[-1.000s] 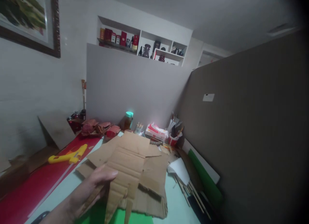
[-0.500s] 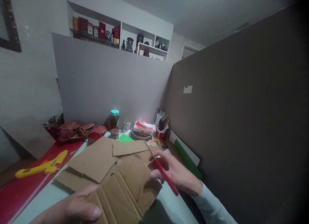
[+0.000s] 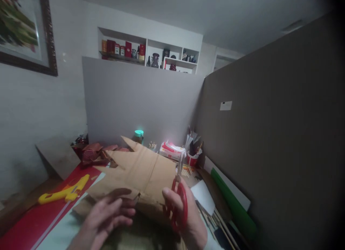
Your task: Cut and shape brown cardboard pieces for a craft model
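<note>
My right hand [image 3: 190,216] is closed around red-handled scissors [image 3: 183,207], with the blades pointing up. Its thumb lies at the right edge of a brown cardboard piece [image 3: 151,171]; whether it also pinches the cardboard I cannot tell. The piece is tilted up, with creases across it and pointed, jagged cuts on its left side. In front of its lower edge, my left hand [image 3: 107,214] is open, fingers apart and slightly curled, with nothing visible in it. The cardboard hides much of the table and the other cardboard behind it.
At left, a yellow glue gun [image 3: 64,192] lies on a red surface [image 3: 24,225]. Behind stand a teal-lidded jar [image 3: 139,135], a tissue pack [image 3: 172,150] and a red cup [image 3: 192,158] of tools. Thin sticks [image 3: 225,228] and a green roll [image 3: 233,203] lie at right.
The cardboard piece has been raised and turned, so its jagged side shows at left. My left hand has let go of it. The scissors have swung upright in my right hand. The view has shifted left.
</note>
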Demonstrator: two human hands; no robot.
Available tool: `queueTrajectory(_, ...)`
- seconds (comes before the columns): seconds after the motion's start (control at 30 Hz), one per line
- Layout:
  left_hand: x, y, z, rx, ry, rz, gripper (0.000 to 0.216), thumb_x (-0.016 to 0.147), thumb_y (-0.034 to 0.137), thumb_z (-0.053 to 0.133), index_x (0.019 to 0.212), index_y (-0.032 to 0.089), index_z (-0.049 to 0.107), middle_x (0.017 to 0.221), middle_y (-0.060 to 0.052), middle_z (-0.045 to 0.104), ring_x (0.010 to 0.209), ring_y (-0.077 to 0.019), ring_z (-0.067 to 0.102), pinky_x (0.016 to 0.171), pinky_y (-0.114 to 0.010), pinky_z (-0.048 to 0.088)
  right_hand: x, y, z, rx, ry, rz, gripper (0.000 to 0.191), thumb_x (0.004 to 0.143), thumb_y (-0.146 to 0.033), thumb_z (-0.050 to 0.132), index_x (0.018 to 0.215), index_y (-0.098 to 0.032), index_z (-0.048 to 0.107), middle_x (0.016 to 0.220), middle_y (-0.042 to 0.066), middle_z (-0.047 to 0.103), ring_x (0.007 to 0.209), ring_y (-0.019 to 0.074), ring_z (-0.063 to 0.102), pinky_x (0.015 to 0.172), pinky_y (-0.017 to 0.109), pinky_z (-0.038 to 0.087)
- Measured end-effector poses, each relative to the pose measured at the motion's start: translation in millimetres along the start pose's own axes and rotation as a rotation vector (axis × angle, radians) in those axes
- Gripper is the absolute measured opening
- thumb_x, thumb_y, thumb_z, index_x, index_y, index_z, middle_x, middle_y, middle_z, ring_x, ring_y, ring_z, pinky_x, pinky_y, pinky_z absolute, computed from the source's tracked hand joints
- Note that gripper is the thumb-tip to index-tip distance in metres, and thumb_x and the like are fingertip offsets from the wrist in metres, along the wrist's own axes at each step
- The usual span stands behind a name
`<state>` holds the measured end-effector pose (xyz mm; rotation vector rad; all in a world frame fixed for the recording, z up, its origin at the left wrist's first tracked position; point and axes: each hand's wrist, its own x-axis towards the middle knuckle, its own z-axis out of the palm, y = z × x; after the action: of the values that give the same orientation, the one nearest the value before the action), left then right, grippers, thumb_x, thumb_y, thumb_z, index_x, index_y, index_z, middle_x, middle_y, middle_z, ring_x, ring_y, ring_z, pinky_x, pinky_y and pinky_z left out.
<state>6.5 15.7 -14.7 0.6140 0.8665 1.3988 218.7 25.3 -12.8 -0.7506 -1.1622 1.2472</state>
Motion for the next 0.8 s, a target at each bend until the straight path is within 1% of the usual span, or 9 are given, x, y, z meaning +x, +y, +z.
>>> queueTrajectory(0.03,-3,-7,6,0.049,-0.06,0.019,0.036,0.051,0.017,0.091,0.082,0.009,0.075,0.072,-0.019,0.077,0.062,-0.0346,0.072,0.051,-0.041,0.059,-1,7,5,0.019,0.011,-0.002,0.058,0.077,-0.05,0.073,0.12,-0.023,0.046,0.094,0.004,0.063,0.074,0.0181,0.061,0.059,0.025,0.049)
queueTrajectory(0.1,-8,-18,13,0.129,-0.117,0.085,0.036,0.056,0.03,0.09,0.082,0.011,0.075,0.075,-0.019,0.077,0.067,-0.0344,0.072,0.055,-0.041,0.06,-2,20,14,0.048,0.007,0.017,0.059,0.075,-0.05,0.075,0.119,-0.024,0.047,0.097,0.006,0.065,0.082,0.0218,0.064,0.064,0.028,0.051)
queueTrajectory(0.23,-10,-22,11,0.284,-0.093,0.168,0.022,0.069,0.036,0.082,0.07,0.016,0.072,0.063,-0.009,0.073,0.059,-0.024,0.068,0.053,-0.032,0.058,-7,39,32,0.153,-0.07,0.053,0.069,0.072,-0.054,0.075,0.125,-0.024,0.043,0.103,0.009,0.067,0.084,0.0259,0.067,0.063,0.032,0.052)
queueTrajectory(0.33,-8,-18,5,0.354,-0.069,0.205,0.022,0.072,0.036,0.08,0.067,0.018,0.069,0.056,-0.003,0.067,0.054,-0.0198,0.063,0.05,-0.028,0.056,-10,45,43,0.299,-0.097,0.047,0.075,0.069,-0.053,0.077,0.128,-0.023,0.044,0.109,0.012,0.067,0.088,0.0286,0.067,0.064,0.034,0.051)
queueTrajectory(0.4,-7,-16,2,0.38,-0.064,0.221,0.023,0.073,0.038,0.079,0.067,0.018,0.068,0.056,-0.002,0.066,0.055,-0.0188,0.062,0.05,-0.027,0.055,-12,46,45,0.317,-0.067,0.062,0.071,0.069,-0.05,0.079,0.126,-0.022,0.047,0.104,0.011,0.068,0.083,0.0268,0.066,0.064,0.033,0.049)
queueTrajectory(0.5,-8,-16,2,0.39,-0.07,0.227,0.028,0.074,0.044,0.076,0.068,0.019,0.066,0.057,-0.001,0.066,0.055,-0.018,0.062,0.051,-0.026,0.054,-15,48,42,0.262,-0.031,0.128,0.061,0.071,-0.044,0.08,0.12,-0.02,0.051,0.082,0.004,0.067,0.064,0.019,0.062,0.059,0.029,0.046)
queueTrajectory(0.57,-9,-18,3,0.384,-0.077,0.22,0.029,0.074,0.046,0.075,0.071,0.019,0.065,0.056,-0.001,0.066,0.053,-0.017,0.062,0.05,-0.025,0.052,-17,50,41,0.251,-0.021,0.153,0.056,0.073,-0.042,0.079,0.116,-0.018,0.053,0.073,0.001,0.064,0.058,0.016,0.058,0.057,0.028,0.044)
queueTrajectory(0.73,-12,-19,9,0.356,-0.069,0.16,0.027,0.075,0.044,0.074,0.08,0.018,0.067,0.058,-0.002,0.07,0.049,-0.0177,0.063,0.047,-0.026,0.051,-17,57,40,0.244,-0.081,0.128,0.061,0.075,-0.047,0.076,0.121,-0.018,0.048,0.087,0.007,0.066,0.068,0.0191,0.061,0.058,0.029,0.045)
queueTrajectory(0.8,-13,-17,11,0.347,-0.051,0.151,0.026,0.074,0.042,0.076,0.079,0.017,0.068,0.056,-0.003,0.069,0.05,-0.018,0.063,0.049,-0.026,0.052,-14,58,35,0.16,-0.146,0.172,0.058,0.078,-0.052,0.072,0.118,-0.018,0.048,0.081,0.005,0.063,0.063,0.0167,0.057,0.056,0.028,0.042)
